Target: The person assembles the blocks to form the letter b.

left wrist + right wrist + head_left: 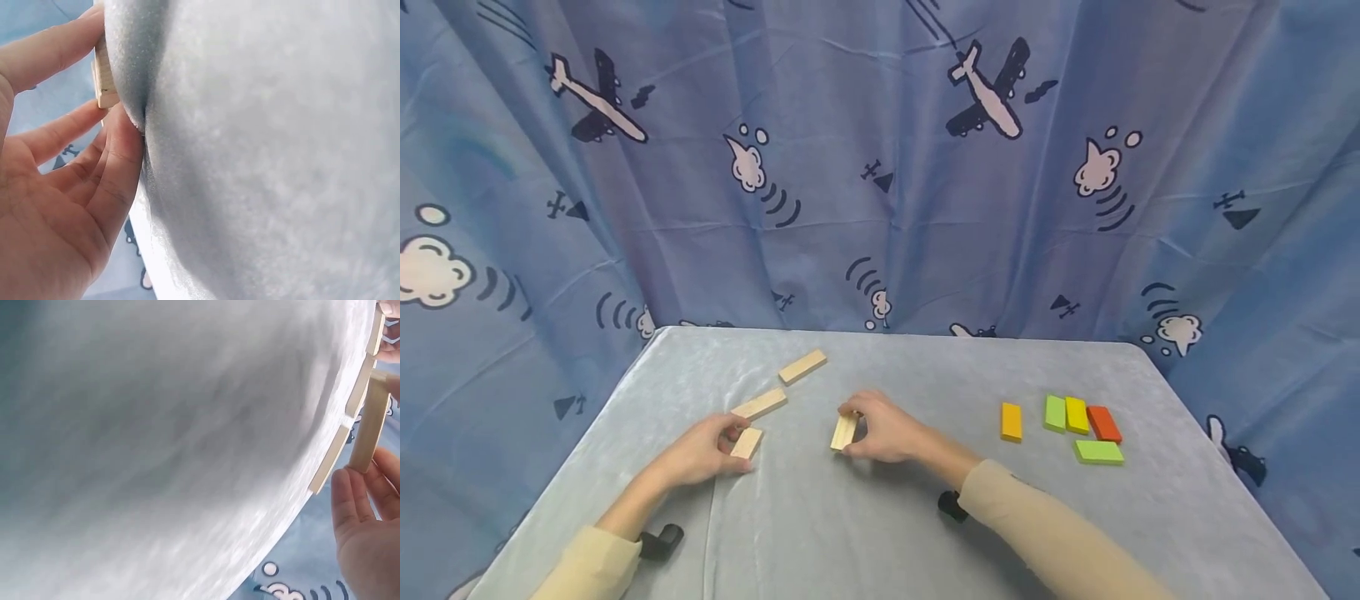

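At a grey-clothed bench (790,533) before a blue airplane-print curtain (820,100), a person's left hand (703,451) grips a wooden block (747,444) and the right hand (883,432) another wooden block (844,431), while 2 plain blocks (762,404) lie beyond the left hand and 5 coloured blocks (1077,416) sit farther right.

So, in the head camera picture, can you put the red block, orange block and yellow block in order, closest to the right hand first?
1. Orange block: nearest, off to the right of the right hand.
2. Yellow block: farther right, beside a green block.
3. Red block: farthest, just right of the yellow one.
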`<action>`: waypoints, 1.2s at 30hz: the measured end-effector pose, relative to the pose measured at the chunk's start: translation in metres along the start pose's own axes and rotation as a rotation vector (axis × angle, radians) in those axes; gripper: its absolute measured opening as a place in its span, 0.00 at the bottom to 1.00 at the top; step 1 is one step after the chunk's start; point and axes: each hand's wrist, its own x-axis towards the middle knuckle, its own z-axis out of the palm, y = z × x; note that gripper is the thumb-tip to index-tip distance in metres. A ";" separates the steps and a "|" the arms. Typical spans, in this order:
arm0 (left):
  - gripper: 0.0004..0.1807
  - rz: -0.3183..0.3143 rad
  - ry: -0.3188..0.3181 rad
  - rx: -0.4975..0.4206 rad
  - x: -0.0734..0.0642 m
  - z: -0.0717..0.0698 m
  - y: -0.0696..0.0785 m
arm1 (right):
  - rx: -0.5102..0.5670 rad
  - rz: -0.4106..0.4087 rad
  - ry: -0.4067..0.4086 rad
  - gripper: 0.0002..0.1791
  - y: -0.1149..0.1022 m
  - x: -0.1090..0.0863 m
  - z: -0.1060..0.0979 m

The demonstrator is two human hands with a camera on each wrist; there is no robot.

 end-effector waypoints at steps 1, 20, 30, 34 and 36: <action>0.37 0.001 0.000 0.001 0.000 0.000 0.000 | 0.004 -0.004 0.000 0.30 0.002 -0.003 -0.002; 0.38 -0.020 0.004 0.000 0.000 0.002 0.003 | 0.012 -0.018 -0.010 0.29 0.034 -0.057 -0.036; 0.37 -0.018 0.007 0.008 0.001 0.001 0.001 | -0.026 -0.027 -0.021 0.29 0.055 -0.074 -0.037; 0.37 -0.035 0.008 0.009 0.001 0.002 0.001 | -0.027 -0.020 -0.042 0.29 0.061 -0.079 -0.036; 0.37 -0.035 0.004 0.011 0.000 0.002 0.001 | -0.020 -0.011 -0.051 0.30 0.063 -0.081 -0.036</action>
